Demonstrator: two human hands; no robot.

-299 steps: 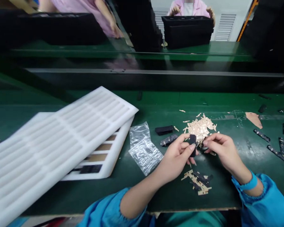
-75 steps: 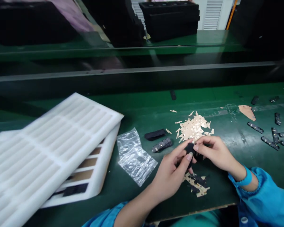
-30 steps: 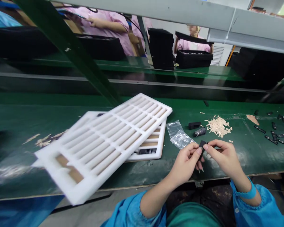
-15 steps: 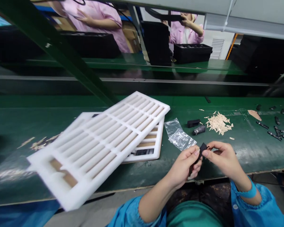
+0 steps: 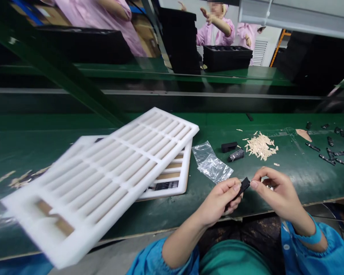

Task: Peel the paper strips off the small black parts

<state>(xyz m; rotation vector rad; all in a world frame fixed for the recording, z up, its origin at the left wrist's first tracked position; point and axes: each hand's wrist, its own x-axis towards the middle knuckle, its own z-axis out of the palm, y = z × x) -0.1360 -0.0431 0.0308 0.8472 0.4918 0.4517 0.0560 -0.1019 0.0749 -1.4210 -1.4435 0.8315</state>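
Note:
My left hand (image 5: 220,200) is closed round a small black plastic part (image 5: 240,190), held just above the near edge of the green bench (image 5: 297,179). My right hand (image 5: 276,193) pinches at the part's upper end with thumb and forefinger. Whether it grips a separate small piece there, I cannot make out. Both arms wear blue sleeves. Behind the hands lie a clear plastic bag (image 5: 210,165), two more black parts (image 5: 231,151) and a heap of thin beige strips (image 5: 260,146).
Two white foam slotted trays (image 5: 103,172) lie stacked askew on the left; the lower one holds a black part (image 5: 166,185). Several black parts (image 5: 332,152) are scattered at the far right. People in pink work beyond a raised conveyor with black trays (image 5: 227,57).
The view has swung left and pulled back, bringing the whole foam trays and the bench edge into sight. My hands have kept hold of the black part, drawn nearer the bench edge.

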